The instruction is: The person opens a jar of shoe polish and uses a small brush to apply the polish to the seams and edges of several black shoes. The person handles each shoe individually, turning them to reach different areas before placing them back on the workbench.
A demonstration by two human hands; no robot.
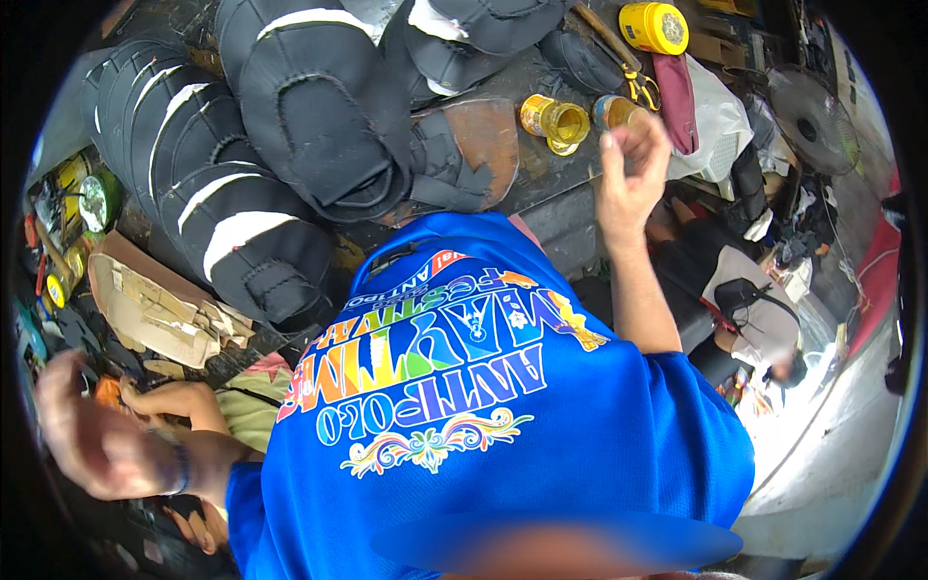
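My right hand is raised over the dark workbench with thumb and fingers bent together in a pinch. What they hold, if anything, I cannot make out. Just beyond the fingertips stands a small glass jar, partly covered by the hand. Left of it is another open glass jar with yellowish contents. Out to the far left, my left hand is smeared by motion, so its fingers are unclear. Beside it shows another person's bent limb. Black stitched slipper uppers with white edges lie piled before me.
More black uppers overlap in a row at left, near torn cardboard. A yellow tub, yellow-handled scissors and a maroon pouch lie at the back right. A fan stands farther right, with a person below it.
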